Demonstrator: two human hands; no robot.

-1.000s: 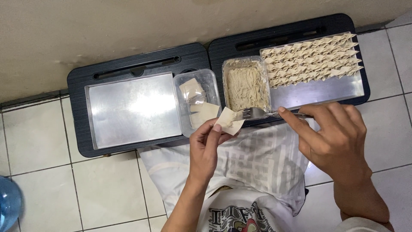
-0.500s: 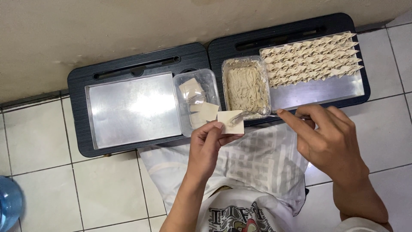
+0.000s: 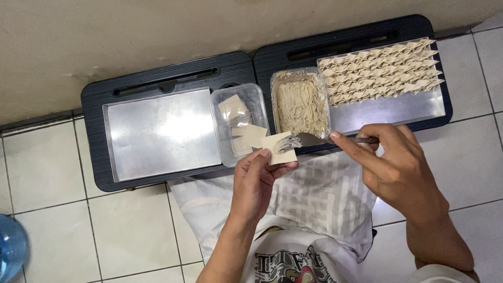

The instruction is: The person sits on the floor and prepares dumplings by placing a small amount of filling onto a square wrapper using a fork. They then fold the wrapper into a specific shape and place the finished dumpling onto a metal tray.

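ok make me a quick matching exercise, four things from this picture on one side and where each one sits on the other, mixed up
Things:
1. fork
2. square wrapper
3. folded dumplings
4. bare metal tray

Places:
A. on the left black board
B. in the right hand, tines on the wrapper
C. in rows on the right-side tray
D. pinched in the left hand

Pairs: 1-B, 2-D, 3-C, 4-A
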